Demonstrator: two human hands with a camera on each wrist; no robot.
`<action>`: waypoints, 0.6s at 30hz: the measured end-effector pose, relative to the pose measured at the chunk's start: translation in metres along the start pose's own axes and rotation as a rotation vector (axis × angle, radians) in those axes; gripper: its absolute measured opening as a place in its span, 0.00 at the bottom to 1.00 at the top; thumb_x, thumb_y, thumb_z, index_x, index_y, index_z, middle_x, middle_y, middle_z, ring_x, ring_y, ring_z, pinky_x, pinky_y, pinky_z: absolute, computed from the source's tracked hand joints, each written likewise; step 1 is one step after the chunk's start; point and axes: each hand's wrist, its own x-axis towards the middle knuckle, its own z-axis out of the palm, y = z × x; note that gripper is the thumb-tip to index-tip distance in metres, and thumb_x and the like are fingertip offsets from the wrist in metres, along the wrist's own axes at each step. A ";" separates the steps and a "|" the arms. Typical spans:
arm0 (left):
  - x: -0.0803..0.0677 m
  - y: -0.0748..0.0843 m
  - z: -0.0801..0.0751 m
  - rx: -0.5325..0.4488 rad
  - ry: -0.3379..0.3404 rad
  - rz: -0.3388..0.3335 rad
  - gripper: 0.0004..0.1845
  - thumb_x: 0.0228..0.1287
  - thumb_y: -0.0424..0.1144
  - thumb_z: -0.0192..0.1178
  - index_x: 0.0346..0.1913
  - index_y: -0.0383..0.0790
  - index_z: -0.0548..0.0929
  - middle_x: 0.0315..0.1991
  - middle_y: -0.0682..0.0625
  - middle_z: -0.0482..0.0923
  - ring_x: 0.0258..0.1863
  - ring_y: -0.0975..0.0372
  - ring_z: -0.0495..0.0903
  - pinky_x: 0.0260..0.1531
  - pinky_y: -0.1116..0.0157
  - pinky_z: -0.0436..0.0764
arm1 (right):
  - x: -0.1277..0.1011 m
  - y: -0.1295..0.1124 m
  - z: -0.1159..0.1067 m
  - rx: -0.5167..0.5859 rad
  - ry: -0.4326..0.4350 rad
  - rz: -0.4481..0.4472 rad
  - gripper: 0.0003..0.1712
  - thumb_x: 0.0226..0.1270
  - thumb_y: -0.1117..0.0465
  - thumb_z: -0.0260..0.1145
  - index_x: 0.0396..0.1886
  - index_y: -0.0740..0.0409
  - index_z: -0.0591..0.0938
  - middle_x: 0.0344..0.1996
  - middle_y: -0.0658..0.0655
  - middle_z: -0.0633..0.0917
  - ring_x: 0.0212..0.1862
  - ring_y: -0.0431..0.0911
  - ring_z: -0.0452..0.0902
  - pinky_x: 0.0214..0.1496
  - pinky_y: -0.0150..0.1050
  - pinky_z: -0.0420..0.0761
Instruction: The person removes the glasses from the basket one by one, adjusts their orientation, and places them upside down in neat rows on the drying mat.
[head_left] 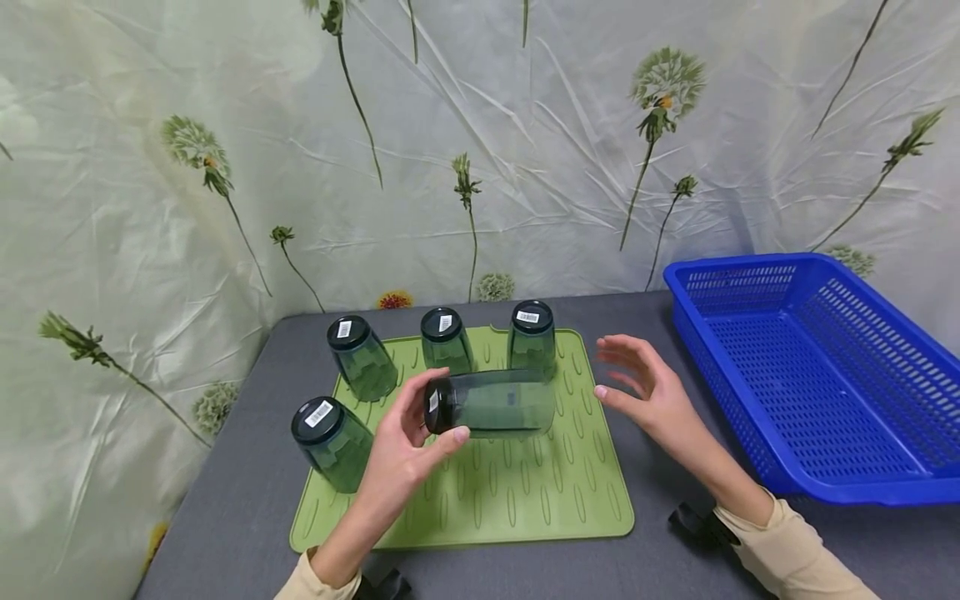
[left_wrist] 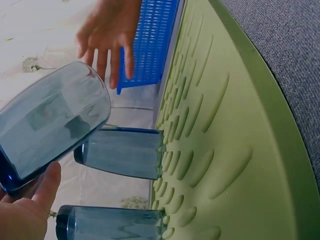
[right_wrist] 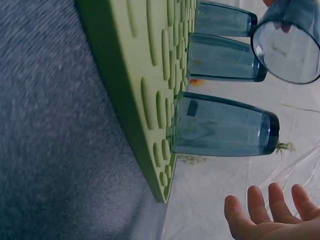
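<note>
Now | left hand (head_left: pixel 401 454) grips tumbler (head_left: pixel 491 404) sideways above mat (head_left: pixel 525 492) | right hand (head_left: pixel 648 392) spread, free

we see glossy see-through glass tumblers (head_left: pixel 491 404), a matt ribbed rubbery mat (head_left: pixel 525 492), a perforated shiny plastic basket (head_left: pixel 825 367) and a rough woven grey tabletop (head_left: pixel 225 533).

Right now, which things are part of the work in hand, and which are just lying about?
In hand: glass held sideways in left hand; right hand open beside it; green mat; four upturned glasses.
Lying about: blue basket; flowered cloth.
</note>
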 end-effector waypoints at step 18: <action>0.001 0.010 -0.008 0.076 0.114 0.033 0.37 0.54 0.28 0.72 0.67 0.40 0.69 0.51 0.44 0.81 0.49 0.53 0.81 0.52 0.65 0.80 | 0.000 0.009 -0.008 -0.073 0.018 0.061 0.34 0.66 0.68 0.67 0.70 0.56 0.66 0.66 0.55 0.70 0.68 0.51 0.63 0.65 0.33 0.69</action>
